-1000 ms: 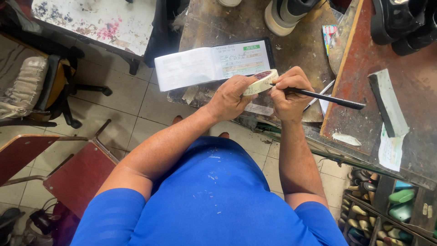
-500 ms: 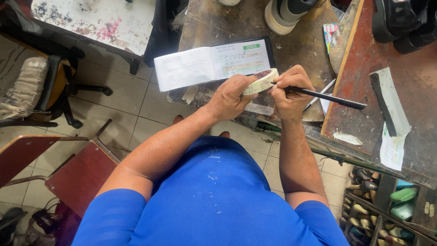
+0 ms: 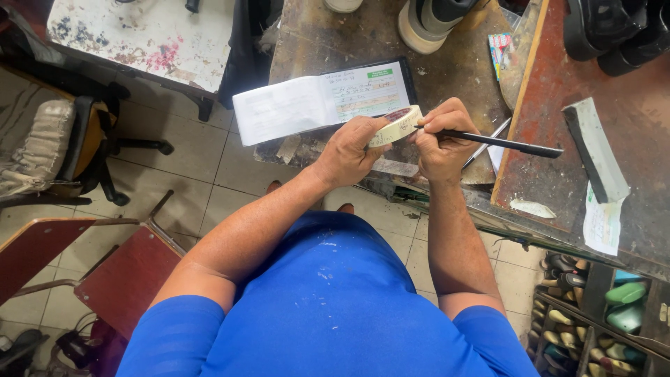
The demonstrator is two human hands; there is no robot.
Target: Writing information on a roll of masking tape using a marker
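Now | left hand (image 3: pixel 347 150) grips tape roll (image 3: pixel 395 126) | right hand (image 3: pixel 441 139) pen (image 3: pixel 499 143)

workbench (image 3: pixel 328 42): worn, stained | on it: open booklet (image 3: pixel 317 105), shoe (image 3: pixel 429 21), paper scraps (image 3: pixel 604 223)

A small colourful striped packet (image 3: pixel 500 47) is seen at upper centre-right of the frame, lying on the worn bench. A white paper slip (image 3: pixel 601 225) with faint print is noted at right, hanging over the red table's edge.
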